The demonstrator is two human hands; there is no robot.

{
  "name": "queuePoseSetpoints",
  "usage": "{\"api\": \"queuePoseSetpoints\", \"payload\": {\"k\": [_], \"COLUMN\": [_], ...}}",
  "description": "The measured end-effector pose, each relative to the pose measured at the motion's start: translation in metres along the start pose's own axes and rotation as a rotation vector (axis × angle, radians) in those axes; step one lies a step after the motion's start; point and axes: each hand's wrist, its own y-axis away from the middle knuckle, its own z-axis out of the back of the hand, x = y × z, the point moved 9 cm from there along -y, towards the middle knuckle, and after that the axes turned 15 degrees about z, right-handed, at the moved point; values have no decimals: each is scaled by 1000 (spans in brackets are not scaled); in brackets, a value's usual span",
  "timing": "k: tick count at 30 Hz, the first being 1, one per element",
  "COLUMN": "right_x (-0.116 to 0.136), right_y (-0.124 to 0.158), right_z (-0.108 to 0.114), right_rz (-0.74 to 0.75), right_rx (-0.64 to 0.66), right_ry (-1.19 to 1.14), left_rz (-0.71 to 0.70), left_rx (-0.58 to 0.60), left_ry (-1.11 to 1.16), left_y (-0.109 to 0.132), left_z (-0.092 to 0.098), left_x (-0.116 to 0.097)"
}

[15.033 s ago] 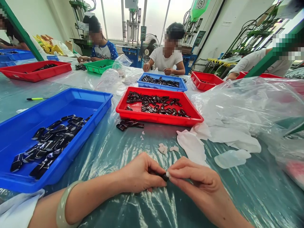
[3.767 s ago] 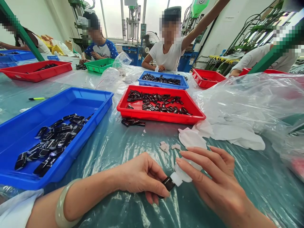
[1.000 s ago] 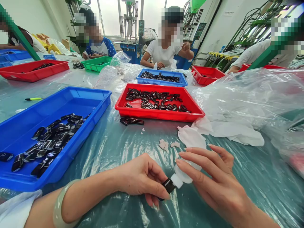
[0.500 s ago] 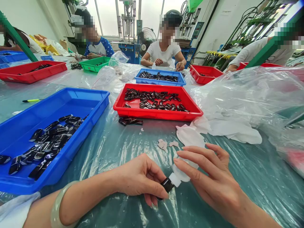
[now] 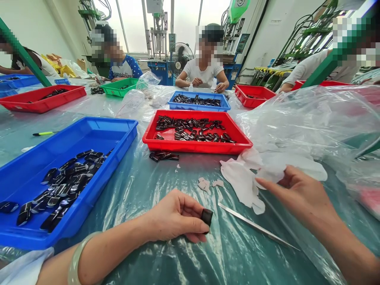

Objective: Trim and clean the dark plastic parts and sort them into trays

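Note:
My left hand (image 5: 175, 219), at the lower middle, is closed on a small glossy black piece (image 5: 207, 217), its end sticking out past thumb and fingers. My right hand (image 5: 299, 194) is at the right, its thumb and fingers curled around a translucent white thing (image 5: 270, 171). That thing overlaps a crumpled white cloth (image 5: 239, 180), and its exact shape is hard to make out. Between the hands, a slim pointed metal tool (image 5: 257, 225) lies on the plastic-covered table. Scraps of pale material (image 5: 204, 184) lie beyond my left hand.
A blue tray (image 5: 115, 136) of black pieces stands at left. A red tray (image 5: 196, 147) of similar pieces is ahead, with several pieces (image 5: 163, 156) before it. Clear plastic sheeting (image 5: 297, 118) is heaped at right. Co-workers sit across the table behind another blue tray (image 5: 198, 107).
My right hand has moved right and away from the black piece, and the white tip that touched the piece is gone from it. The metal tool has come into sight. The left hand keeps its hold.

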Motion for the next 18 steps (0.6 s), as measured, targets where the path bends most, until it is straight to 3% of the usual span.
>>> {"api": "queuePoseSetpoints", "payload": {"k": [5,12,18], "right_x": [-37,-57,-64], "right_y": [6,23,27], "right_z": [2,-2,8], "right_rz": [-168,-495,-561], "right_rx": [83,152,129], "right_ry": [-45,58,168], "left_rz": [-45,-129,-113], "left_rx": [-32,-128,-148], "left_ry": [-48,-276,-287], "left_y": [-1,1,-1], "left_z": [4,5,7], "left_x": [0,-7,-5]}}
